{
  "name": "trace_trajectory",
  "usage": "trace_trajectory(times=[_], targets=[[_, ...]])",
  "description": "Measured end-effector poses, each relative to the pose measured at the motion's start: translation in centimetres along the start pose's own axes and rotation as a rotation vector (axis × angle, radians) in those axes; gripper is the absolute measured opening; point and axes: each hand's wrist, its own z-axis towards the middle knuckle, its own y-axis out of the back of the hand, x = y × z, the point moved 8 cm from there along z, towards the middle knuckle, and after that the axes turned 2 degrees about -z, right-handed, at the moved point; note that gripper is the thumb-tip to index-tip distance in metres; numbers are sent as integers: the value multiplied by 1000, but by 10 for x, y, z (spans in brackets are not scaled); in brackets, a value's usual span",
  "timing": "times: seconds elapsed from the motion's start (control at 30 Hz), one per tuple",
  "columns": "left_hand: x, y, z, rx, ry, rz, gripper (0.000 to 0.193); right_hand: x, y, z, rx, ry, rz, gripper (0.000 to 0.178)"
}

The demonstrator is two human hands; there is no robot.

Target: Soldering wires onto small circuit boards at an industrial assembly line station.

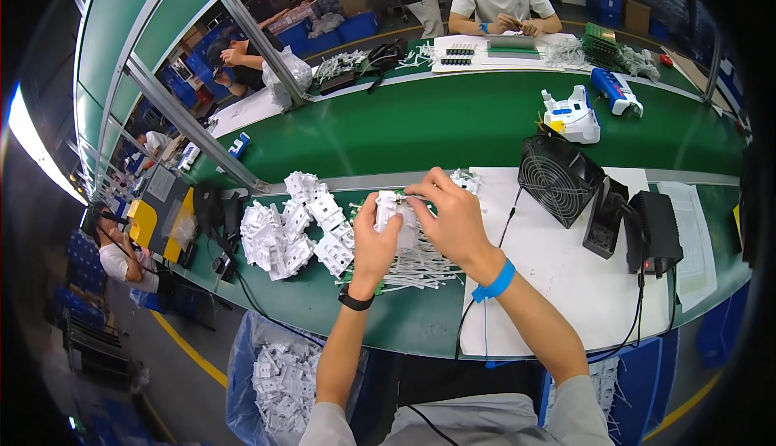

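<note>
Over the green bench, my left hand (377, 240) grips a small white plastic housing (394, 224), thumb across its face. At the housing's top edge my right hand (450, 215) pinches something small, perhaps the end of a white cable; the fingers partly hide it. A bit of green shows there, too small to name. Under both hands lies a bundle of white cables (424, 266) with pale ends. To the left of my left hand, white plastic housings (279, 232) are heaped on the bench. A dark band is on my left wrist and a blue strap on my right.
A black fan (558, 177) and black power boxes (656, 232) with cords stand on a white sheet (525, 284) at right. Beyond runs a green conveyor (436, 118) carrying white and blue casings (571, 114). Below left is a lined bin (283, 381) of white parts. Several people work nearby.
</note>
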Motion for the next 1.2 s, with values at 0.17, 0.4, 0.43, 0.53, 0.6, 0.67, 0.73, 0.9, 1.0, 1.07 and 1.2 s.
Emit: trace_trajectory(times=[0.17, 0.4, 0.43, 0.53, 0.6, 0.67, 0.73, 0.9, 1.0, 1.07, 1.2], targets=[[7, 2, 0, 15, 95, -24, 27, 4, 1, 0, -14, 26, 10, 10], [6, -1, 2, -10, 17, -99, 13, 4, -2, -2, 49, 49, 1, 13], [8, -1, 3, -8, 15, -100, 13, 8, -4, -2, 102, 78, -41, 17], [14, 5, 9, -124, -24, 35, 11, 5, -17, -13, 229, 119, -269, 31], [21, 4, 14, -154, -31, 66, 11, 10, -17, -18, 286, 88, -301, 40], [20, -2, 17, -221, -69, 59, 12, 8, -16, -22, 345, -41, -245, 41], [24, -15, 20, -190, -12, -55, 13, 10, -14, -25, 368, -90, -184, 31], [15, -65, 26, 42, 240, -352, 14, 6, 12, -33, 349, -248, 82, 15], [17, -87, 26, 151, 248, -354, 26, 9, 46, -58, 473, -355, 28, 25], [8, -105, 12, 216, 234, -256, 37, 24, 97, -84, 232, -144, -200, 34], [32, -140, -17, 477, 106, -88, 40, -53, 165, -159, 86, -1046, 230, 20]])
